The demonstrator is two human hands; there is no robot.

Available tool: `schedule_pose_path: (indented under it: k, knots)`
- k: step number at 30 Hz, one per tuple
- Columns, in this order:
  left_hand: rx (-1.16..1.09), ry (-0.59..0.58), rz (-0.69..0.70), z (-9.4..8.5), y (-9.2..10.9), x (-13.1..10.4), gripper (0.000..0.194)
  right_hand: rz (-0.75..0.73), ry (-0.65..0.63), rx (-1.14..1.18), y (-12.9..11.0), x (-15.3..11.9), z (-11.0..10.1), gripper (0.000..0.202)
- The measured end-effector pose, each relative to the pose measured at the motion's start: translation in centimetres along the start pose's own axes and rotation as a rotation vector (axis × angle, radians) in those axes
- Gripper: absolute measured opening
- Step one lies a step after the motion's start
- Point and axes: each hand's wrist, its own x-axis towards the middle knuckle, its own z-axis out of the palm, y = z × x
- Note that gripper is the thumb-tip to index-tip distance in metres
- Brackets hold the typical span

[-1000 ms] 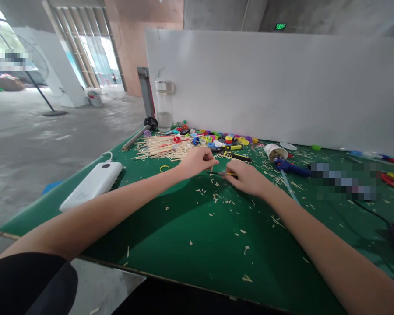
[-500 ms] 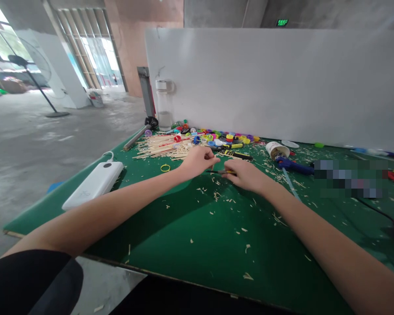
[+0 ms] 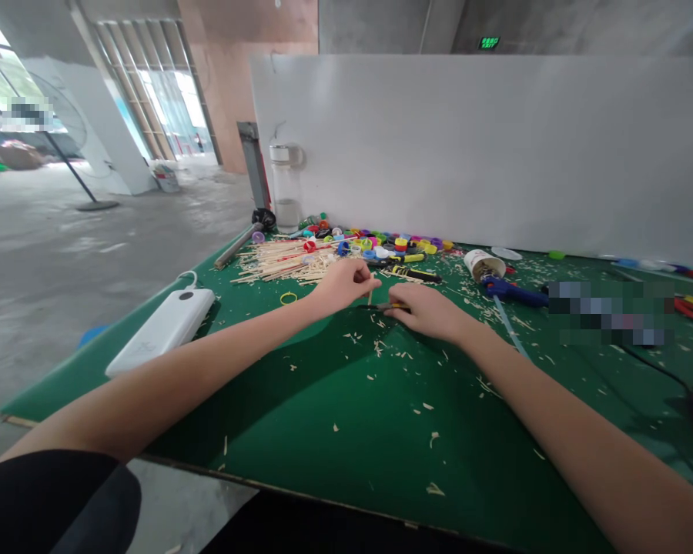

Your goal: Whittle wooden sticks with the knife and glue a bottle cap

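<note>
In the head view my left hand (image 3: 344, 288) is closed, pinching a short wooden stick (image 3: 370, 295) that points down from its fingertips. My right hand (image 3: 423, 306) is wrapped around a small knife (image 3: 381, 307), whose thin dark blade points left, close by the stick's lower end. Whether the blade touches the wood I cannot tell. Most of the handle is hidden in my fingers; a bit of yellow shows. Pale wood shavings (image 3: 377, 348) lie on the green table (image 3: 300, 438) below both hands.
A pile of wooden sticks (image 3: 282, 258) and coloured bottle caps (image 3: 401, 245) lies behind my hands. On the left is a white power bank (image 3: 162, 331); near it, a yellow ring (image 3: 289, 298). To the right are a tipped paper cup (image 3: 485, 265) and a blue glue gun (image 3: 513, 292).
The stick now shows more clearly beneath my left fingertips, and the knife's blade sits slightly lower against it. Both hands keep their grips; the whole view has shifted a little.
</note>
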Motion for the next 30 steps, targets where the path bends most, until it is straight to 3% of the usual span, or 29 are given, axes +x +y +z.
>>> schedule_pose_path:
  k: [9, 17, 20, 24, 30]
  knots:
    - [-0.024, -0.001, -0.030, 0.04, -0.02, 0.06, 0.031, 0.030, 0.040, 0.021, 0.35, -1.15, -0.54, 0.019]
    - [-0.098, 0.007, -0.100, 0.22, 0.14, -0.13, 0.025, 0.023, 0.072, -0.033, 0.06, -1.06, -0.28, 0.020]
    - [-0.061, 0.052, -0.060, 0.12, 0.15, -0.05, 0.032, 0.029, 0.065, -0.036, 0.02, -1.07, -0.25, 0.019]
    - [0.005, 0.013, 0.002, 0.06, -0.03, 0.15, 0.027, 0.026, 0.076, -0.035, 0.00, -1.06, -0.26, 0.019]
    - [0.013, 0.019, -0.006, 0.18, 0.36, 0.02, 0.029, 0.037, 0.039, -0.004, -0.04, -0.40, -0.08, 0.022]
